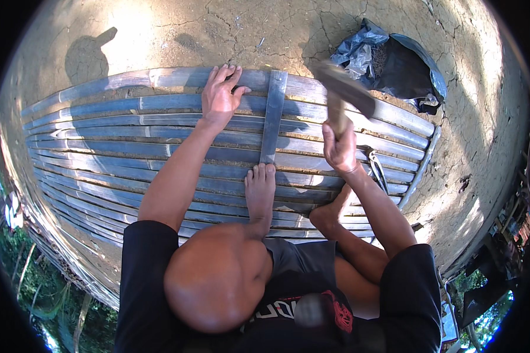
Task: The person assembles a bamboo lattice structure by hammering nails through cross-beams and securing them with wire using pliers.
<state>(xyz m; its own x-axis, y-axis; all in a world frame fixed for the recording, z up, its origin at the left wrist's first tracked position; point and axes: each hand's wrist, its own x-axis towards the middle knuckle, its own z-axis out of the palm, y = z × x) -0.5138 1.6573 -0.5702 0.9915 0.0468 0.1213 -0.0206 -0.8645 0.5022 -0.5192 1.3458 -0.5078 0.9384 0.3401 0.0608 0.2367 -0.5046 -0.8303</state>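
Note:
My left hand (220, 99) lies on the farthest bamboo slat (176, 77), fingers stretched toward its far edge and thumb out to the side. Raised over the right half of the slats is a hammer (335, 112), its head blurred by motion. My right hand (340, 150) is wrapped round its wooden handle. Between my hands, a flat bamboo crosspiece (272, 120) runs across several of the long slats. The toes of one bare foot (260, 191) touch its near end. Below my right hand, pliers (377, 169) lie on the slats, partly hidden by my forearm.
Beyond the slats at the right, a crumpled dark plastic bag (409, 70) lies open on the cracked earth ground (288, 32), with small dark pieces inside. A thin end bar (421, 166) crosses the slats' right ends. My other foot (330, 215) rests on the slats.

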